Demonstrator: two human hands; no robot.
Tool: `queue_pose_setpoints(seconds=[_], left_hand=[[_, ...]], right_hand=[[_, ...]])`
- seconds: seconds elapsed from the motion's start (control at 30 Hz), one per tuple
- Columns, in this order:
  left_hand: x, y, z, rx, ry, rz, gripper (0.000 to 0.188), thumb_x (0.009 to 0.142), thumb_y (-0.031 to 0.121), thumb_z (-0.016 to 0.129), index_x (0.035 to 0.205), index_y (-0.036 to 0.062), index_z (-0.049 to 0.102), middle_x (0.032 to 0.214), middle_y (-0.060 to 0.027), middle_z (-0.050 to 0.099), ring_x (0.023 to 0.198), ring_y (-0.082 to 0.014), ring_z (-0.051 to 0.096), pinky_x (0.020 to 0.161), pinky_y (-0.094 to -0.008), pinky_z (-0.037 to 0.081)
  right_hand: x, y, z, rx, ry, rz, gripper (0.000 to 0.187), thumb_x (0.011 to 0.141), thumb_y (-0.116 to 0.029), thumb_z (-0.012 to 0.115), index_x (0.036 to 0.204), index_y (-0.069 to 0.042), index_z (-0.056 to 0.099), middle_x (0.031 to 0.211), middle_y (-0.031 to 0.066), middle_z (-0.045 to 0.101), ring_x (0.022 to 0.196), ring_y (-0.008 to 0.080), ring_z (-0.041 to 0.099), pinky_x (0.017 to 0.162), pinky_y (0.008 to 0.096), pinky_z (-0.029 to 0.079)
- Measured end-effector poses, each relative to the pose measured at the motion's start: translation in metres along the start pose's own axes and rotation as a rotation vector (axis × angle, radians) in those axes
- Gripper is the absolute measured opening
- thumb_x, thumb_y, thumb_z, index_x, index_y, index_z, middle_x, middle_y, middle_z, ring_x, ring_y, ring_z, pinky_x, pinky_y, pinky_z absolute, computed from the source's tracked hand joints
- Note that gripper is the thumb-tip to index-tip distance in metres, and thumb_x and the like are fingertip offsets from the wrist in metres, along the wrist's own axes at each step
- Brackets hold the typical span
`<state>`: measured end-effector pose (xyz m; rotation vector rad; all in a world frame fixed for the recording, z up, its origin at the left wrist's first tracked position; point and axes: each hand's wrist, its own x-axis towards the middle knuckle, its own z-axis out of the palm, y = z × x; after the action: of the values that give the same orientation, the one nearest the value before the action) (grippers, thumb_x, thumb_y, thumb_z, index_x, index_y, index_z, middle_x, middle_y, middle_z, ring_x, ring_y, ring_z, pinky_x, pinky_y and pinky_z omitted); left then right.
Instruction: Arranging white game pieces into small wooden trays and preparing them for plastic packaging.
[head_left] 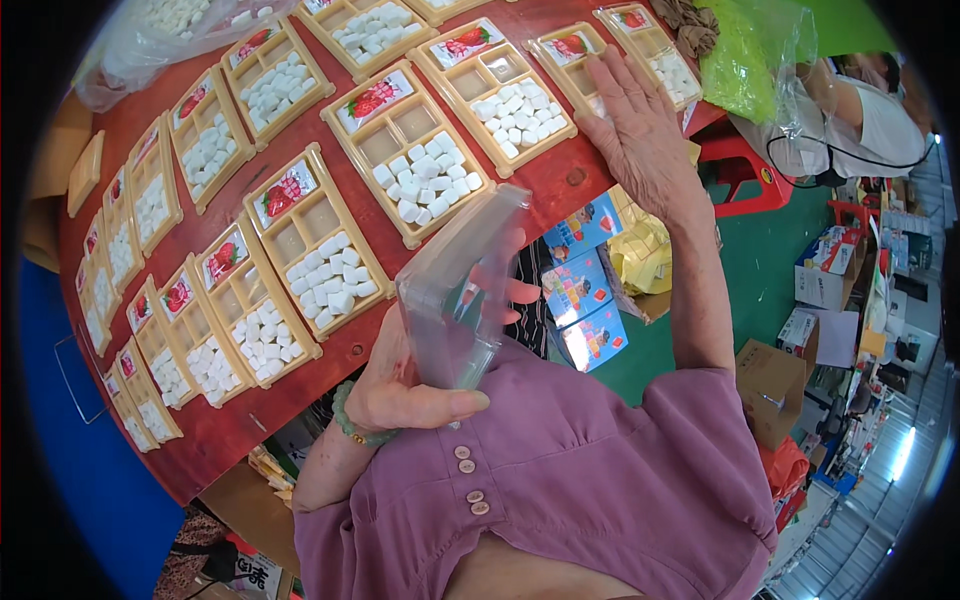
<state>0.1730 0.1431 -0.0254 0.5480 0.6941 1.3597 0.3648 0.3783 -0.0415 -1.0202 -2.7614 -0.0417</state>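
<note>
My left hand point(385, 390), with a green bead bracelet at its wrist, grips a transparent plastic lid or shallow box point(455, 290) at the table's front edge. My fingers show through it, and it may be a stack of several. On the right, my right hand point(645, 150) lies with fingers stretched over a beige compartment tray point(567, 75), covering part of it. Beside that stands another tray point(655, 50). Similar trays, such as the tray point(360, 143) nearest the lid, hold white cubes point(425, 178) and a strawberry picture point(375, 97); the smaller compartments beside the cubes look bare.
Trays stand in rows across the red table point(400, 285). A plastic bag of white pieces point(175, 18) lies at the far left, a green bag point(740, 60) at the right. Below the table's right edge are blue boxes point(585, 275) and a red stool point(750, 180). Another person point(885, 120) is farther right.
</note>
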Motion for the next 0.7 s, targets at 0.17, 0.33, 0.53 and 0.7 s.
queue_pose_setpoints(seconds=[0.17, 0.33, 0.53, 0.7], left_hand=[[-0.003, -0.004, -0.004, 0.054, -0.014, -0.004, 0.112, 0.059, 0.026, 0.078, 0.150, -0.0036, 0.022, 0.148, -0.0293, 0.034, 0.123, -0.0349, 0.054, 0.099, -0.0378, 0.048], [0.001, 0.002, 0.010, -0.014, 0.010, -0.015, 0.109, 0.061, 0.031, 0.076, 0.150, -0.0033, 0.023, 0.146, -0.0268, 0.038, 0.123, -0.0336, 0.054, 0.102, -0.0389, 0.047], [-0.009, 0.000, 0.002, -0.346, -0.009, 0.009, 0.082, 0.075, 0.017, 0.066, 0.147, -0.0023, 0.029, 0.140, -0.0156, 0.046, 0.134, -0.0305, 0.045, 0.113, -0.0404, 0.035], [-0.017, -0.003, 0.000, -0.321, -0.023, 0.060, 0.072, 0.080, 0.015, 0.064, 0.144, -0.0017, 0.034, 0.136, -0.0142, 0.050, 0.132, -0.0284, 0.048, 0.113, -0.0404, 0.036]], right_hand=[[0.002, -0.006, 0.006, -0.064, -0.018, 0.020, 0.060, 0.102, -0.048, 0.039, 0.151, -0.015, 0.032, 0.159, 0.0099, 0.026, 0.145, 0.0302, 0.025, 0.119, 0.0448, 0.017], [0.002, -0.002, 0.008, -0.089, 0.034, -0.010, 0.059, 0.102, -0.047, 0.040, 0.150, -0.014, 0.035, 0.157, 0.0114, 0.030, 0.144, 0.0309, 0.028, 0.118, 0.0437, 0.019], [0.004, -0.005, -0.004, -0.013, 0.172, -0.075, 0.054, 0.094, -0.036, 0.061, 0.137, -0.005, 0.049, 0.144, 0.0174, 0.048, 0.134, 0.0345, 0.043, 0.110, 0.0440, 0.034], [-0.012, -0.031, -0.040, 0.090, 0.199, -0.006, 0.049, 0.092, -0.034, 0.064, 0.128, -0.002, 0.057, 0.133, 0.0169, 0.056, 0.123, 0.0327, 0.053, 0.101, 0.0420, 0.042]])
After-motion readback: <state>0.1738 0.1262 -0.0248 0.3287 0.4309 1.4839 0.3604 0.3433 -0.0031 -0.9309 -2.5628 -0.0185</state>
